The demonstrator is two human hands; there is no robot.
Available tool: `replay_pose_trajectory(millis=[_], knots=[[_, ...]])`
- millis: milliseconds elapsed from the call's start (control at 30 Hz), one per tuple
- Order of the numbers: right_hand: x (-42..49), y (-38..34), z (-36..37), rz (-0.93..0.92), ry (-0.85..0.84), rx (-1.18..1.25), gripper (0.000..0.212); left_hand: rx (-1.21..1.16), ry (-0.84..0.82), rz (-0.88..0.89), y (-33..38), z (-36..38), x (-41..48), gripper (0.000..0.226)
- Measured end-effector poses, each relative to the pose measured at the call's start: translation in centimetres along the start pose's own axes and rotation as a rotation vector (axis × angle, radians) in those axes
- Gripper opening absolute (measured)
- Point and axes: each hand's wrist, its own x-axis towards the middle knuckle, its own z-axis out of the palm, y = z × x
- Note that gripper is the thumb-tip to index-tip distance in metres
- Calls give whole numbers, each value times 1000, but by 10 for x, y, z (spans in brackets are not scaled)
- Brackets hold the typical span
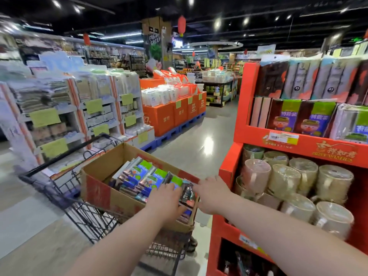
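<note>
Picking stock from the box (119,198) on the cart (83,214): left grip (165,198) lies on the packets (139,176) in the box's near right corner, its fingers hidden so I can't tell if it's clamped, right grip (211,193) stretches flat onto the dark packet (188,193) there, and next comes a firm pinch and lift toward the shelf (282,140) right of the box.

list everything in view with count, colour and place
cardboard box: one, brown with red patches, in the cart
shopping cart: one, black wire, lower left
packets: many, blue and green, in the box
display stand: one, red, right
shelf packets: several, blue and green, stand's upper shelf
wrapped cups: many, pale, stand's middle shelf
orange boxes: several, on a blue pallet, centre
left hand: one, on the box's packets
right hand: one, fingers straight, box's right corner
</note>
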Motion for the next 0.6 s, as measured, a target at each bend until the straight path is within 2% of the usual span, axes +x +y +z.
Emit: replay_pose_trajectory(millis=[333, 600], knots=[[70, -40, 32, -101, -113, 72, 31, -36, -121, -115, -59, 42, -5, 61], [145, -50, 63, -127, -208, 174, 29, -40, -230, -175, -110, 63, 45, 60]])
